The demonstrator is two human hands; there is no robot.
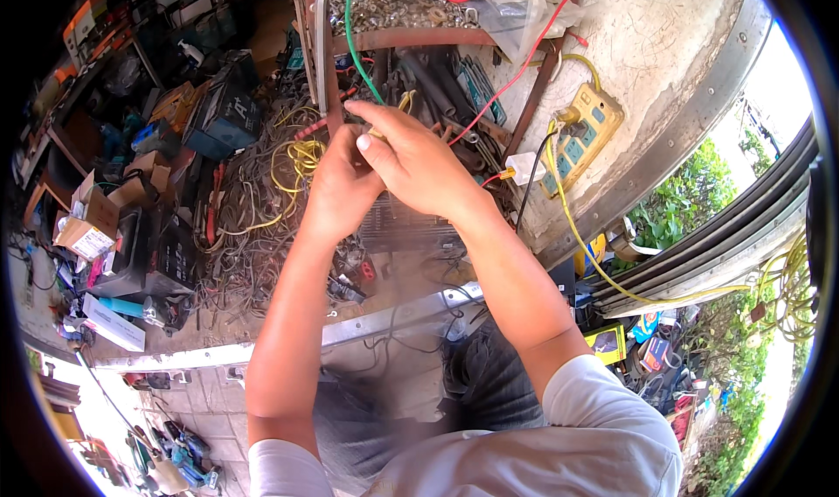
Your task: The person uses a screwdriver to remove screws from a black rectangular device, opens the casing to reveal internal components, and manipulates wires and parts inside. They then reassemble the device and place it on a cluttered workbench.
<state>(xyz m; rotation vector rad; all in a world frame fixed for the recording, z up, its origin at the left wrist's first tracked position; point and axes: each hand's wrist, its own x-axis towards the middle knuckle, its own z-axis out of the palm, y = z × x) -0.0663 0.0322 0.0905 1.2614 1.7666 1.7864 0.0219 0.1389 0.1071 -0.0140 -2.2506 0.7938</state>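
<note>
The tangle of cables (249, 261) around our work could, we judge, snag the green wire (351, 47) or hide a dropped part; the yellow power strip (581, 143), with plugs seated, could shock us if bare metal touched its contacts. Our left hand (339, 187) is curled, its hold hidden, so we cannot tell; our right hand (419, 160) pinches its fingers narrowly on the yellowish piece (406, 102). The wire, bright, smooth and bowed, descends behind our right index finger; the piece, slim and dull-gold, projects beyond it.
</note>
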